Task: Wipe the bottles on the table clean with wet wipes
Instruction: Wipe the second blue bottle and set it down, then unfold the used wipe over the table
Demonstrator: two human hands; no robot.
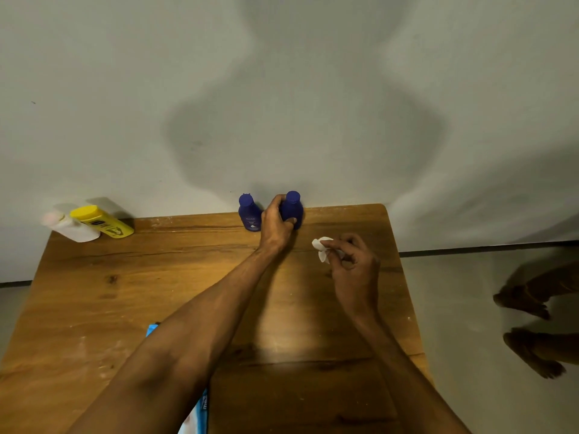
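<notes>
Labels: the left blue bottle (pixel 249 213) carries small pale print on its front, too small to read with certainty. The yellow bottle (pixel 101 221) has dark lettering, not legible. The blue wipes pack (pixel 200 411), mostly hidden under the left forearm at the near edge, shows white letters, partly covered.

Count: four bottles. Two dark blue, upright, side by side at the far edge of the desk (pixel 94 308). One yellow and one white bottle (pixel 70 227), touching, at the far left corner; in this wide-angle view they appear tilted. One wet wipe (pixel 322 247). One wipes pack.

Hands: left hand (pixel 277 223) is wrapped around the right blue bottle (pixel 293 209), which stands on the desk. Right hand (pixel 352 264) pinches the crumpled white wipe between thumb and fingers, just right of that bottle, not touching it.

Surface: brown wooden desk, grain and pale scuffs visible. Plain grey-white wall behind, with the person's shadow on it. Pale floor; two bare feet (pixel 539 327) at the right.
</notes>
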